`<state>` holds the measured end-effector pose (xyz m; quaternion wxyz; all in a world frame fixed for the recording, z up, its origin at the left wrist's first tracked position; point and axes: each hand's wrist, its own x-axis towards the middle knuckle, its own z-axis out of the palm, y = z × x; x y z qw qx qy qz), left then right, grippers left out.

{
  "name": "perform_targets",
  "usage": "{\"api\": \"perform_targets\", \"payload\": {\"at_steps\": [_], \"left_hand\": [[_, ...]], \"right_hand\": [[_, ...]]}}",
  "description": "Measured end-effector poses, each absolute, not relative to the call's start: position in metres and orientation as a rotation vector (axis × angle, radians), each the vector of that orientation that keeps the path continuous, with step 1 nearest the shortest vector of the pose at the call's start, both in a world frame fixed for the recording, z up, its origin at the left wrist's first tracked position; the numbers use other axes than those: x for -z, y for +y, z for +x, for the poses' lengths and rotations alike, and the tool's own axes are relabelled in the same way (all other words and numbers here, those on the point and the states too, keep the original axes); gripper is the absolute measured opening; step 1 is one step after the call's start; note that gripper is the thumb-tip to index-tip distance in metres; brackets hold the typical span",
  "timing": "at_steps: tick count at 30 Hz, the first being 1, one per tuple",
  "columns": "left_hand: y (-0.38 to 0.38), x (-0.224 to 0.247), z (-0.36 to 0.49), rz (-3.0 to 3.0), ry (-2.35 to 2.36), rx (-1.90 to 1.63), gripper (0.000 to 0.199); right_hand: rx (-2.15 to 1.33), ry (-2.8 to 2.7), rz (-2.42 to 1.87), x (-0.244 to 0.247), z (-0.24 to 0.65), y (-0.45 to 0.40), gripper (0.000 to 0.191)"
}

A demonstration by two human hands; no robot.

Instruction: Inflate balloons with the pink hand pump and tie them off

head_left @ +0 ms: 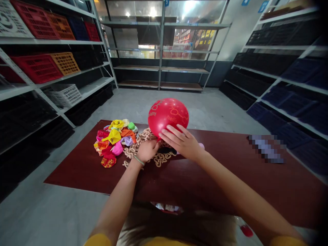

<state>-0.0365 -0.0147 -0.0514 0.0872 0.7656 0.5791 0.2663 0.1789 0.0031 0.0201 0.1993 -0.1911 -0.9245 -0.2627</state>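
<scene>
There was one inflated red balloon (168, 114). Limp balloons (114, 136) numbered at least ten, overlapping too much for an exact count, and the curly beige pieces (161, 159) were too many to count. There was one table (225, 174), one bracelet (139, 160), two orange crates (65, 64) and three blue signs (263, 6) up high.

My 2 arms reach forward and inward, the left forearm (121, 196) and the right forearm (232, 182) bare. My left hand (147, 151) is curled in tight, thumb towards my right hand (183, 143), which arches just beside it, fingers (174, 136) extended, slightly spread, pointing forward and left.
</scene>
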Motion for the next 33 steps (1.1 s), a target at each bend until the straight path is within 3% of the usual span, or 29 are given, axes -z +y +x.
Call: {"api": "perform_targets", "payload": {"at_steps": [7, 19, 33], "left_hand": [[-0.011, 0.055, -0.037, 2.251, 1.751, -0.738, 0.034], [-0.012, 0.052, -0.035, 2.096, 1.567, -0.992, 0.031], [-0.017, 0.042, -0.028, 1.751, 1.222, -1.237, 0.04]], "right_hand": [[0.64, -2.646, -0.617, -0.007, 0.152, 0.019, 0.047], [0.752, -2.426, -0.576, 0.023, 0.148, 0.04, 0.024], [0.842, -2.355, -0.613, 0.011, 0.18, 0.039, 0.026]]}}
